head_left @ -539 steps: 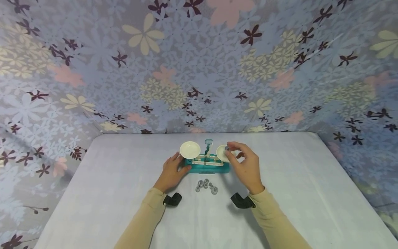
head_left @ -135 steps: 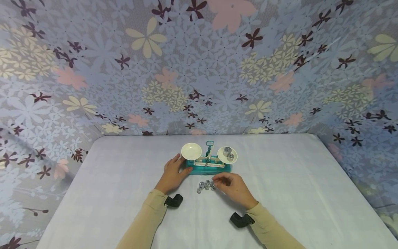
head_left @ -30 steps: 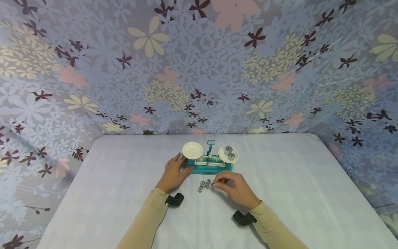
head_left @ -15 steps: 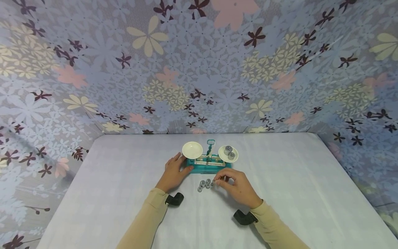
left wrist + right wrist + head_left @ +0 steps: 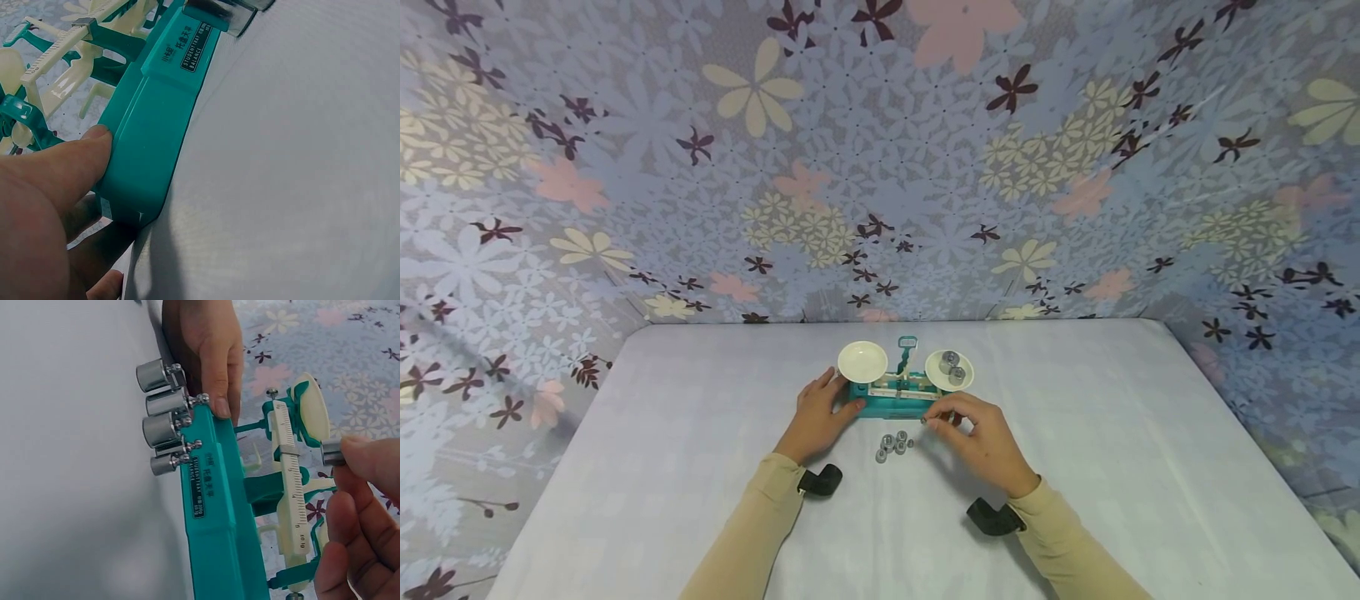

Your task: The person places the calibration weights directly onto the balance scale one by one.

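Note:
A teal balance scale point(image 5: 891, 409) stands on the table with two white pans. My left hand point(image 5: 820, 417) grips its left end, thumb on the front side point(image 5: 156, 125) of the base and fingers round the end. Between thumb and fingertips my right hand point(image 5: 981, 437) pinches a small metal weight point(image 5: 332, 452), held up near the base's front right. Two larger weights point(image 5: 957, 375) sit on the right pan point(image 5: 937, 375); the left pan point(image 5: 862, 362) holds nothing. Several knobbed weights point(image 5: 889, 443) stand grouped on the cloth before the scale.
A pale cloth covers the table point(image 5: 700, 375). Behind it rises a flowered curtain point(image 5: 895, 167). Black wrist cameras point(image 5: 822, 481) sit on both wrists, over beige sleeves point(image 5: 737, 525).
Two weights have come to rest on the right pan since the oldest frame. Over the last second my right hand lifted a small weight from the group towards the scale; the left stayed put.

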Demonstrator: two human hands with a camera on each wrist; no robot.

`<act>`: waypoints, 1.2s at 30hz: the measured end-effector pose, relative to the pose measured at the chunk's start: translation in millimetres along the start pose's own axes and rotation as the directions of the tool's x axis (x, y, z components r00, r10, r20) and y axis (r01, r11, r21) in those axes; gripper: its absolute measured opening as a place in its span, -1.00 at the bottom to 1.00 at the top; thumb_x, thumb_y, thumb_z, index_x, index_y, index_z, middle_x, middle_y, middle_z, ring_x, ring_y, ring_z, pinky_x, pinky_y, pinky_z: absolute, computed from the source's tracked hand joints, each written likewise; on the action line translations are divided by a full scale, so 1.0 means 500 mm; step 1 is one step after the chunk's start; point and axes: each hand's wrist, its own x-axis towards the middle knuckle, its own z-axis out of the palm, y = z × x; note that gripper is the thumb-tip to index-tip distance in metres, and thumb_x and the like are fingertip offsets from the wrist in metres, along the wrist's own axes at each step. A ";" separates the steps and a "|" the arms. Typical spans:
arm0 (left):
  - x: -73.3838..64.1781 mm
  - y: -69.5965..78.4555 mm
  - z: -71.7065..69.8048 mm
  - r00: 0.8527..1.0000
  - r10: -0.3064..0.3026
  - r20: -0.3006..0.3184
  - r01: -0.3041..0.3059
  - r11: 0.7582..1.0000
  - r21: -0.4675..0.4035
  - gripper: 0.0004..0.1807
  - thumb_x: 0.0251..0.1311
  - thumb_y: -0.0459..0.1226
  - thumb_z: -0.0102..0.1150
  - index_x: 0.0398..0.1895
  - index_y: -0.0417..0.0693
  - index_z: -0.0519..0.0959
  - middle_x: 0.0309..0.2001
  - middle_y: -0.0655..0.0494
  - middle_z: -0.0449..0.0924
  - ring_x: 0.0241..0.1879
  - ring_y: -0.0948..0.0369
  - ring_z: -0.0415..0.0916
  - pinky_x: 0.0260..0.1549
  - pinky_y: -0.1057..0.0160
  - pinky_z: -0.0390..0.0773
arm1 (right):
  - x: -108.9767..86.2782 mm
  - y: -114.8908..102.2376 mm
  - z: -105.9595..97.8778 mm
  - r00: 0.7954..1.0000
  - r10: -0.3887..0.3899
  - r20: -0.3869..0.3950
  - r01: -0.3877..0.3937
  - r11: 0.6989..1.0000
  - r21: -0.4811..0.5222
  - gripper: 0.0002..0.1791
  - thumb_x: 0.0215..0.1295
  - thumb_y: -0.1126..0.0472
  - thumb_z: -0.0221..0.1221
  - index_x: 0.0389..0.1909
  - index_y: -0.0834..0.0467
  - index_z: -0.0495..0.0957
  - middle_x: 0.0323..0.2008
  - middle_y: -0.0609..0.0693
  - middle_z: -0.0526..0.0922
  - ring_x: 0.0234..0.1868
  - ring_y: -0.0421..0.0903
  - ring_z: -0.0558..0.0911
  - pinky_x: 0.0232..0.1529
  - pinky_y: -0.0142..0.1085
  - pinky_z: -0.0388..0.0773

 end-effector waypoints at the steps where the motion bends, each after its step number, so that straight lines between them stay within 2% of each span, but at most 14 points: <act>1: 0.000 0.000 0.000 1.000 -0.001 0.001 0.001 1.000 0.001 -0.28 0.23 0.09 0.04 0.36 -0.08 0.22 0.32 -0.06 0.25 0.40 0.04 -0.05 0.32 -0.06 -0.15 | 0.001 0.000 -0.001 1.000 -0.007 -0.011 0.007 1.000 -0.004 -0.91 0.18 0.25 0.25 -0.30 0.03 0.62 -0.31 -0.19 0.60 -0.37 -0.26 0.47 -0.38 -0.38 0.43; 5: 0.000 -0.001 -0.001 1.000 0.005 -0.002 -0.005 1.000 -0.006 -0.29 0.23 0.09 0.03 0.36 -0.08 0.24 0.32 -0.05 0.25 0.40 0.04 -0.05 0.32 -0.06 -0.15 | 0.005 -0.002 -0.004 0.999 -0.016 -0.046 0.015 1.000 -0.023 -0.92 0.18 0.24 0.25 -0.30 0.07 0.62 -0.31 -0.20 0.61 -0.37 -0.27 0.46 -0.38 -0.38 0.42; 14: -0.001 -0.001 0.000 1.000 0.005 -0.002 -0.005 1.000 -0.003 -0.29 0.23 0.08 0.04 0.36 -0.07 0.24 0.32 -0.05 0.25 0.40 0.04 -0.05 0.32 -0.06 -0.15 | 0.015 -0.012 -0.010 0.991 0.037 -0.129 -0.049 0.994 -0.094 -0.91 0.18 0.21 0.25 -0.29 0.00 0.62 -0.37 -0.20 0.58 -0.37 -0.26 0.48 -0.39 -0.30 0.47; 21: -0.003 0.002 -0.001 1.000 0.009 -0.009 -0.009 1.000 -0.005 -0.29 0.23 0.09 0.04 0.36 -0.08 0.23 0.32 -0.05 0.25 0.39 0.04 -0.05 0.32 -0.06 -0.14 | 0.025 -0.011 -0.017 0.980 0.009 -0.196 -0.045 0.983 -0.176 -0.93 0.19 0.19 0.25 -0.29 0.00 0.62 -0.37 -0.19 0.57 -0.36 -0.26 0.48 -0.45 -0.23 0.48; 36: -0.002 0.003 0.001 1.000 0.011 -0.012 -0.011 1.000 -0.006 -0.28 0.23 0.08 0.05 0.36 -0.09 0.23 0.31 -0.05 0.26 0.39 0.03 -0.05 0.32 -0.07 -0.14 | 0.044 -0.006 -0.017 0.963 -0.075 -0.257 -0.013 0.946 -0.325 -0.90 0.13 0.25 0.29 -0.31 0.06 0.64 -0.38 -0.12 0.59 -0.42 -0.25 0.47 -0.52 -0.33 0.41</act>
